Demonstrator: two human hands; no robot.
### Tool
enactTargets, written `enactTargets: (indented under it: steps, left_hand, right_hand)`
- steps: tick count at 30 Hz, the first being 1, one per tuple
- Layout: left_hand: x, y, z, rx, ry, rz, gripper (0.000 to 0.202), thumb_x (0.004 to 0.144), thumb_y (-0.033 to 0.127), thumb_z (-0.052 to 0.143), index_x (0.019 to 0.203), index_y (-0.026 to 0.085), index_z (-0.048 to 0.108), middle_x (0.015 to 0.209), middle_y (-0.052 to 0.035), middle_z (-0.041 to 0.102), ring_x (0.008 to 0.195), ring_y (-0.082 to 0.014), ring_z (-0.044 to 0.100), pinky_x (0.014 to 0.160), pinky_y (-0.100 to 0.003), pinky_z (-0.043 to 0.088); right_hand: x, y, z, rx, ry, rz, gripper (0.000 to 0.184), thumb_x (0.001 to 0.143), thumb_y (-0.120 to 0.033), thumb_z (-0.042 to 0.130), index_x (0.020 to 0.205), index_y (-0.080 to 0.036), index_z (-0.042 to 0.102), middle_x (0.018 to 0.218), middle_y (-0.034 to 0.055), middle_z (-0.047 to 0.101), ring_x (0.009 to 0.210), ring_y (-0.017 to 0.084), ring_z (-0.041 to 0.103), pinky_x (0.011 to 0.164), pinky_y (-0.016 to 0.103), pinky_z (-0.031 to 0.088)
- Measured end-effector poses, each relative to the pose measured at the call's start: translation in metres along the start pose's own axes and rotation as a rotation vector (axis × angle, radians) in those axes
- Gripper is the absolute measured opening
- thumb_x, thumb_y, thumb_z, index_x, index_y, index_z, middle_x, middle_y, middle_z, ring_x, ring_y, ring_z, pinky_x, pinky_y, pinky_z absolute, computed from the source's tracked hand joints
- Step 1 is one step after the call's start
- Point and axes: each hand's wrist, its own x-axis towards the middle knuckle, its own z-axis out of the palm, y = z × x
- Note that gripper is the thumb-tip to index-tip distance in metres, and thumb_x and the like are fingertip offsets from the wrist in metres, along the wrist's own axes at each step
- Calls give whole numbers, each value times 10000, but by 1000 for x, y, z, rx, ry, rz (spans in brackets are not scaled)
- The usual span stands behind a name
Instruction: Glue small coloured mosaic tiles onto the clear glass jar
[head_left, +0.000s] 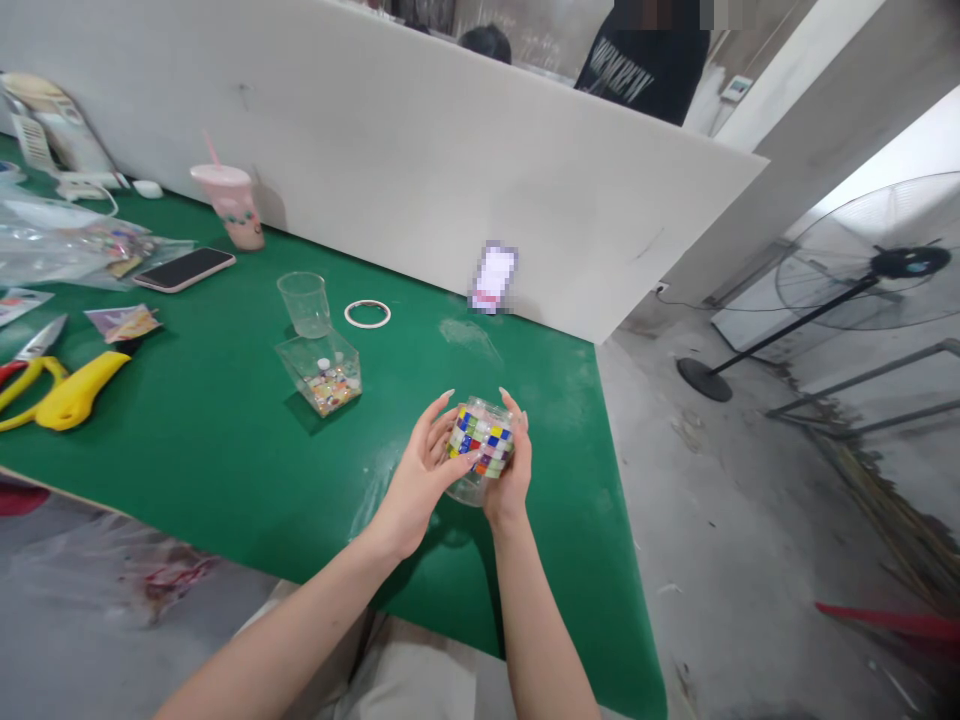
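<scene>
Scissors (26, 375): one yellow-handled pair is lying at the far left of the green worktop (225, 450), beside one yellow cutter (75, 393).
Phone (184, 268): one is lying face up, near one pink lidded cup (232, 205) with a straw.
Clear cup (305, 303): one is standing empty, just behind one clear tray (322, 372) holding small coloured tiles.
Ring (367, 313): one white ring is lying flat, apart from the cup.
Left hand (424, 465): it is cupping the jar from the left, fingers (442, 410) spread along its side.
Jar (482, 440): one clear jar, covered in rows of coloured tiles, is being held between both hands just above the near right part of the worktop.
Right hand (514, 465): it is bracing the jar from the right, fingers curled over the rim.
Fan (874, 265): one is standing on the floor, well apart.
Risk: pressing on the tiles could be shifting any not yet set; a loosened grip so near the worktop edge could be letting the jar fall to the floor.
</scene>
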Motion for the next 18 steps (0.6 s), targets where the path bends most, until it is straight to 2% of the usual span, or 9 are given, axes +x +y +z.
enactTargets:
  steps: [12,18]
  left_hand:
    - [-4,6,5,-18,27,-6,757,704,214,719,1375,282,375,1458,-85,420,1356,-243,393,1099,-352,375]
    - [-4,6,4,3,34,-6,755,706,221,722,1380,282,387,1471,-79,412,1385,-242,351,1109,-341,369]
  right_hand:
    - [-1,1,-1,12,-48,-25,463,833,-471,522,1209,-201,545,998,41,673,835,177,624,777,330,466]
    - [-2,1,0,25,-49,-14,462,829,-471,526,1204,-203,542,1003,46,674,833,182,625,779,342,471]
